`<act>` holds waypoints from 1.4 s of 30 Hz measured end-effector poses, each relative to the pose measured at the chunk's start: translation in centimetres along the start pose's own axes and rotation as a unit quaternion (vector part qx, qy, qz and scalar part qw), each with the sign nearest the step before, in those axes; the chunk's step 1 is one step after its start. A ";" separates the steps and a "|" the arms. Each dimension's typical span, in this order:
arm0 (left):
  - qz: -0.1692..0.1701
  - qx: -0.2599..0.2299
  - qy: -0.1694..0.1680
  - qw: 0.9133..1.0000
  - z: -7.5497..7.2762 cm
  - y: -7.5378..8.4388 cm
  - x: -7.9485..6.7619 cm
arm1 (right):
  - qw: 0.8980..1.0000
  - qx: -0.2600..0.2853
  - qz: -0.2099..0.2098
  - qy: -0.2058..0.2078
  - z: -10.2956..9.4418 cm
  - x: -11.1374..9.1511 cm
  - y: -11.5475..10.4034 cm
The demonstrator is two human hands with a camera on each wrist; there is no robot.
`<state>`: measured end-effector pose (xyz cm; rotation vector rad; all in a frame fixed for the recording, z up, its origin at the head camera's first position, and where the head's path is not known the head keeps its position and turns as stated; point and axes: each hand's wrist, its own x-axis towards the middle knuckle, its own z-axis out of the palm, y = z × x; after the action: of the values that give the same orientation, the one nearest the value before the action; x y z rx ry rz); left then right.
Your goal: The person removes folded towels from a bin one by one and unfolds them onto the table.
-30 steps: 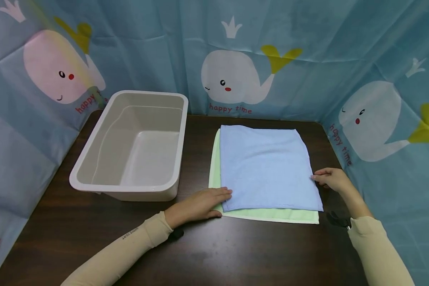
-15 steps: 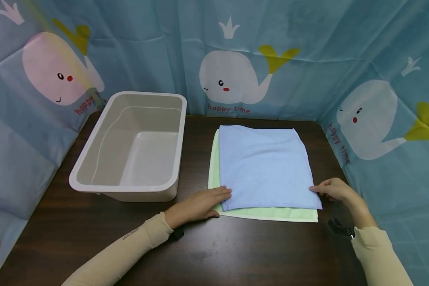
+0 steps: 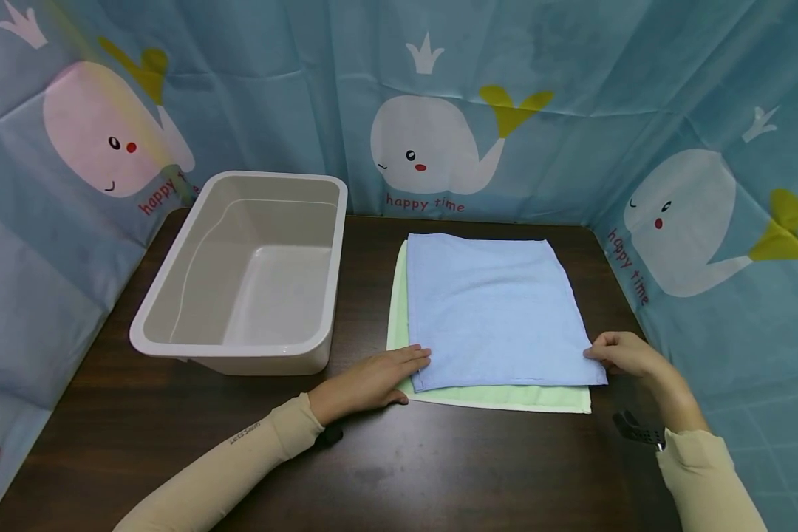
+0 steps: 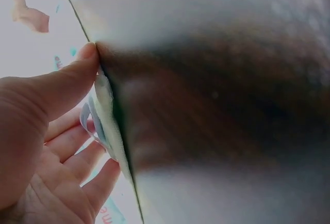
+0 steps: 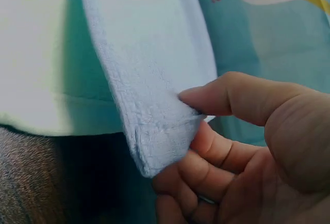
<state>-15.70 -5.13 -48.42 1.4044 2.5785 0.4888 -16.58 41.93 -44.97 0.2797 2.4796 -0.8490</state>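
A blue cloth point(image 3: 492, 318) lies spread over a light green cloth point(image 3: 505, 399), whose left and front margins show. My right hand point(image 3: 628, 355) pinches the blue cloth near its front right corner; in the right wrist view the thumb point(image 5: 206, 99) lies on top and the fingers curl beneath, lifting that corner off the green cloth. On the left side, my left hand point(image 3: 372, 378) rests flat with straight fingers on the front left corner of the cloths. The left wrist view shows the left thumb point(image 4: 77, 74) and fingers along the cloth edge, low over the table.
An empty beige plastic basin point(image 3: 239, 349) stands to the left on the dark wooden table point(image 3: 399, 473). A blue curtain point(image 3: 292, 111) printed with whales hangs behind and at both sides. A dark strap point(image 3: 638, 432) is at the right wrist.
My right hand has slid toward the front along the blue cloth's right edge and now pinches it, drawing the corner slightly right. The left hand stays in place.
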 end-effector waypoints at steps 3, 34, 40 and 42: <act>0.000 -0.003 -0.001 1.000 0.0 0.0 0.0 | 1.000 0.011 -0.015 -0.014 -0.4 -0.6 -0.1; -0.002 0.010 -0.015 1.000 -0.2 0.0 0.5 | 0.997 -0.048 0.027 -0.052 0.2 -0.9 0.7; 0.002 0.011 -0.005 1.000 -0.2 -0.1 0.7 | 0.998 -0.053 -0.029 0.035 -0.9 0.6 0.4; 0.003 0.009 -0.003 1.000 -0.2 -0.1 0.7 | 0.995 -0.041 -0.057 0.071 -1.2 1.5 0.1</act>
<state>-16.25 -4.64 -48.29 1.4167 2.5810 0.4635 -18.27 42.79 -44.98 0.1770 2.6785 -0.7936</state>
